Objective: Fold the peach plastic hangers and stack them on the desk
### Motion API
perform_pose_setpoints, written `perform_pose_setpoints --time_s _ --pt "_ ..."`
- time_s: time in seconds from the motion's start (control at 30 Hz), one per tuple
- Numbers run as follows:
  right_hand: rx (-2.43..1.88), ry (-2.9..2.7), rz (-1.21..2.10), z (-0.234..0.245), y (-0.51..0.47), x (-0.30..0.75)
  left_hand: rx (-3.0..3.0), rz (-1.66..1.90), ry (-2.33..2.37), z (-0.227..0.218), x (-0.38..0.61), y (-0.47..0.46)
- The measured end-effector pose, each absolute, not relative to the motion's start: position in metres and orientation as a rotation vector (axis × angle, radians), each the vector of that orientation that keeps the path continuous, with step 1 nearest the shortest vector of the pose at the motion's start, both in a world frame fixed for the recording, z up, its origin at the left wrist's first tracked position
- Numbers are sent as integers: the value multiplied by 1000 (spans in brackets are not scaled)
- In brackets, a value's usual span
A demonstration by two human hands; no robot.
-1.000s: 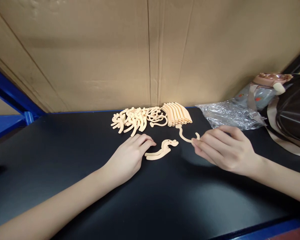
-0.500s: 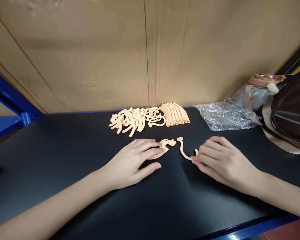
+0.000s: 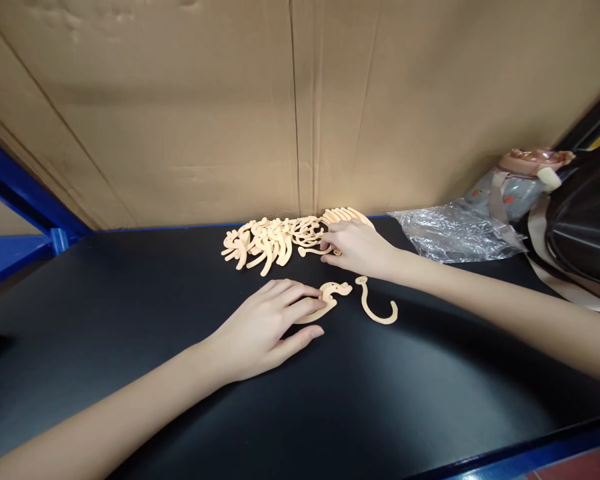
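On the tabletop [image 3: 155, 287], a curved strip [image 3: 304, 252] extends toward nine o'clock from the right hand [image 3: 357, 248], grip unclear, left hand [image 3: 263, 327] splayed.

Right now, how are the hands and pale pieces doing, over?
Left hand: laid over curved pieces. Right hand: at hooked-piece pile, grip unclear. Single hooked piece: flat on black tabletop, untouched. Strip stack: partly hidden behind right hand.

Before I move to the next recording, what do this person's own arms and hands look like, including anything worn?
Both the left hand and the right hand are ungloved, with slender fingers and no rings visible. The left forearm and right forearm are slim and bare: no sleeves, watch, bracelet or markings show.
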State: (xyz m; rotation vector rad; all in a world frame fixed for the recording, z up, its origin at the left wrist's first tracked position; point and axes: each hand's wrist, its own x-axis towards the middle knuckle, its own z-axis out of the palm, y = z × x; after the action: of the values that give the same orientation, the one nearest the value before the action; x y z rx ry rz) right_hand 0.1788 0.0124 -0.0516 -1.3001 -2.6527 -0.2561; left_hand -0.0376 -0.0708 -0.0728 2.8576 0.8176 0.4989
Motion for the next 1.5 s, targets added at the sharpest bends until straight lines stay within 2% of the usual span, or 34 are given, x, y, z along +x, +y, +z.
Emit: perform_pose_setpoints --time_s 0.37,0.8,1.03,1.2,1.33,1.5 --pt "-1289 -2656 -213 -53 24 158 2846 503 817 -73 -37 -71" --pt "-1600 -2234 140 -22 65 142 2852 506 801 -73 -37 -71" --pt "-1659 -2089 268 -24 89 132 2852 501 816 -74 -37 -72" --pt "-1610 -2042 183 -11 81 142 2850 483 829 -73 -37 -71" --pt "-1489 -2077 -41 -3 67 167 2859 503 830 -73 -36 -72" --pt "-1481 -2090 -242 -18 41 214 2887 543 833 -74 -36 -71"
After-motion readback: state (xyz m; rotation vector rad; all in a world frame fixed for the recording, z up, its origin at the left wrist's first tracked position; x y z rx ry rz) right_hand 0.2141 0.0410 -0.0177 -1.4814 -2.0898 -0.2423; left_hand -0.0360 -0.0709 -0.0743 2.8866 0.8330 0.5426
